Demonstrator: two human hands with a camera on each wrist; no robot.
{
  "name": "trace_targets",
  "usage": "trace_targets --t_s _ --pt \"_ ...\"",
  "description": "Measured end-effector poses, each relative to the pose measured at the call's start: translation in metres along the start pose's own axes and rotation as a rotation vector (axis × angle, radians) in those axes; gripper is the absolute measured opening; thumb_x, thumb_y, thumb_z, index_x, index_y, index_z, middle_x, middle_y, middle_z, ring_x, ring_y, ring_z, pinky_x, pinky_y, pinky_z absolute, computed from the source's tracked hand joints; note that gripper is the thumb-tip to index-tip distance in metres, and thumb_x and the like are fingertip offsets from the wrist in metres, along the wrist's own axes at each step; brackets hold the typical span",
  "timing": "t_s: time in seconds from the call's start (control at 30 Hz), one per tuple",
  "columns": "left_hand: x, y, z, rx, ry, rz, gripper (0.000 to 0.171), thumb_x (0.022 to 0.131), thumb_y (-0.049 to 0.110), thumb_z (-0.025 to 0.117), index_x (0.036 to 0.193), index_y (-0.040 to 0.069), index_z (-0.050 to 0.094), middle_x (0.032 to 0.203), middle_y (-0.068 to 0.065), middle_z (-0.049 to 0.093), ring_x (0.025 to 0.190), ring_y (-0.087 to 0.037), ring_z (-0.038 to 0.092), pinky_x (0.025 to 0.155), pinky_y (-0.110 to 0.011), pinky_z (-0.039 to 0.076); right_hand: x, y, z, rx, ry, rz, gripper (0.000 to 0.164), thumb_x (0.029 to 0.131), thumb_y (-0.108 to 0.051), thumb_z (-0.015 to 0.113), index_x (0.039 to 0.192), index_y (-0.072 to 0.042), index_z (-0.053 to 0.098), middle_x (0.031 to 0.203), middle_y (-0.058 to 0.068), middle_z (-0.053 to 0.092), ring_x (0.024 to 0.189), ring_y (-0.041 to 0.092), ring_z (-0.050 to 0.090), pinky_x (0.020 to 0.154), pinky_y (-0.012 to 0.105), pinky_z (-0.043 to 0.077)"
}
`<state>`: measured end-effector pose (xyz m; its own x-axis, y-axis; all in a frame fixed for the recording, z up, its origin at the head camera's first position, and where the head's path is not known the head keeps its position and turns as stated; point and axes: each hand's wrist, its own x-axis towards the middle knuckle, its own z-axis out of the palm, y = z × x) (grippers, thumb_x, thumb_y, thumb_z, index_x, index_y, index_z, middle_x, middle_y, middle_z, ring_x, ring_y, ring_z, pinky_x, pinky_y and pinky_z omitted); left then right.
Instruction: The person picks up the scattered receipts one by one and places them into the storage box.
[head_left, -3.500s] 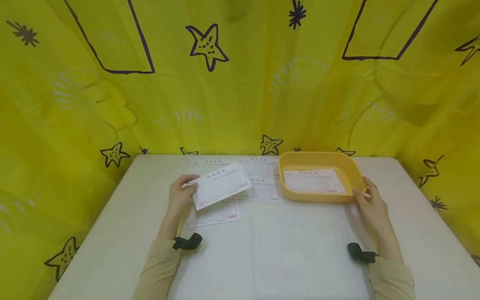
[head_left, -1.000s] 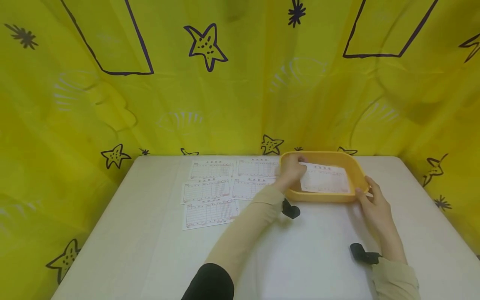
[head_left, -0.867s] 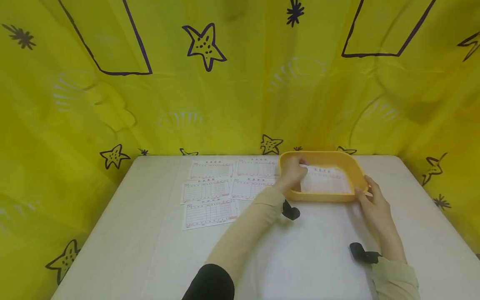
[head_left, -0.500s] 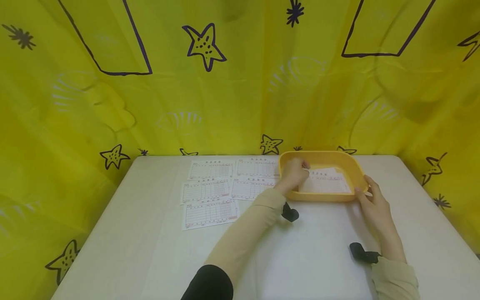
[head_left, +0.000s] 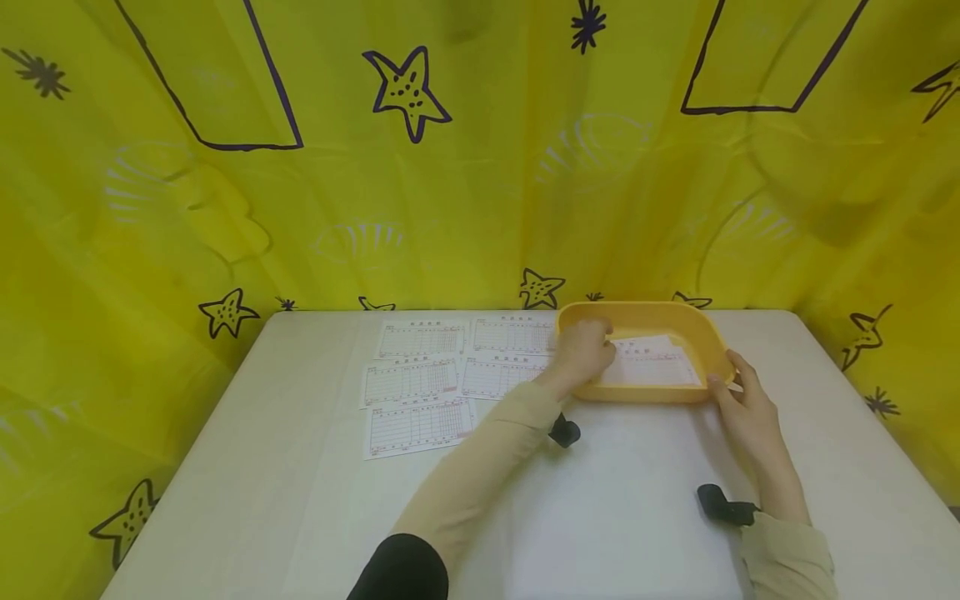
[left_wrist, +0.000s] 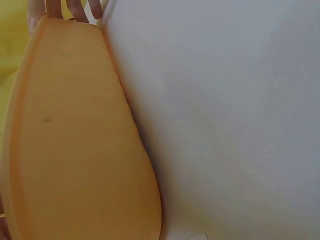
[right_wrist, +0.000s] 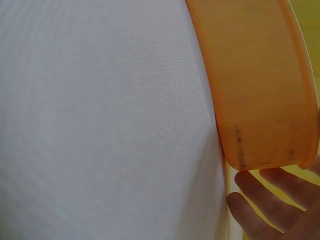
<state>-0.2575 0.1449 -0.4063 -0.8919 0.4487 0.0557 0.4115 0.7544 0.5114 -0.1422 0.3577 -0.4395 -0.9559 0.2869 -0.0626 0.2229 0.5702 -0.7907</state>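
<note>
In the head view my left hand (head_left: 583,354) reaches inside the yellow plastic basin (head_left: 637,395) at its left end. Its curled fingers grip the left end of a white printed form slip (head_left: 652,371), which overlaps another slip beneath it. Those fingertips are hidden. My right hand (head_left: 746,408) holds the basin's right end, thumb at the rim. From the right wrist, several fingers of the right hand (right_wrist: 280,200) show against the outside of the basin (right_wrist: 265,90). The left wrist view is mostly filled by the basin's outer side wall (left_wrist: 80,130).
Several similar slips (head_left: 420,427) lie face up on the white table (head_left: 600,517), left of the basin. Behind the table hangs a yellow curtain (head_left: 480,200) with starfish drawings. A black wrist camera (head_left: 564,431) sits under the left forearm.
My left hand has carried one slip from the left over into the basin and lowered it onto the slips there, drawing it slightly left. My right hand stays at the basin.
</note>
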Motion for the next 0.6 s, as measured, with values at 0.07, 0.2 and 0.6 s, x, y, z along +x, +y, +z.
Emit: trace_targets --t_s 0.07,0.2,0.6 --pt "-0.003 -0.001 -0.003 0.011 0.008 0.004 0.031 0.091 0.017 0.057 0.122 0.014 0.063 0.113 0.001 0.07 0.076 -0.009 0.057 0.067 -0.017 0.046 0.0 0.0 0.0 -0.001 0.0 0.001 0.068 0.101 -0.044 0.035 0.155 -0.016 0.005 0.148 0.039 0.024 0.127 0.059 0.036 0.101 0.071 0.028" --pt "-0.01 -0.005 -0.009 0.008 0.052 0.044 0.03 0.092 0.019 0.056 0.121 0.016 0.064 0.116 0.002 0.07 0.084 -0.01 0.063 0.068 -0.019 0.049 0.0 -0.001 0.0 0.001 -0.002 0.001 0.068 0.101 -0.044 0.035 0.155 -0.016 0.006 0.149 0.038 0.024 0.127 0.059 0.036 0.101 0.071 0.029" --pt "-0.038 -0.025 -0.021 -0.145 0.152 0.132 0.027 0.092 0.016 0.054 0.117 0.014 0.065 0.114 0.001 0.07 0.1 -0.013 0.065 0.083 -0.021 0.051 -0.002 -0.002 0.0 -0.007 0.004 -0.019 0.068 0.101 -0.043 0.034 0.155 -0.014 0.006 0.147 0.04 0.025 0.125 0.06 0.037 0.1 0.072 0.028"
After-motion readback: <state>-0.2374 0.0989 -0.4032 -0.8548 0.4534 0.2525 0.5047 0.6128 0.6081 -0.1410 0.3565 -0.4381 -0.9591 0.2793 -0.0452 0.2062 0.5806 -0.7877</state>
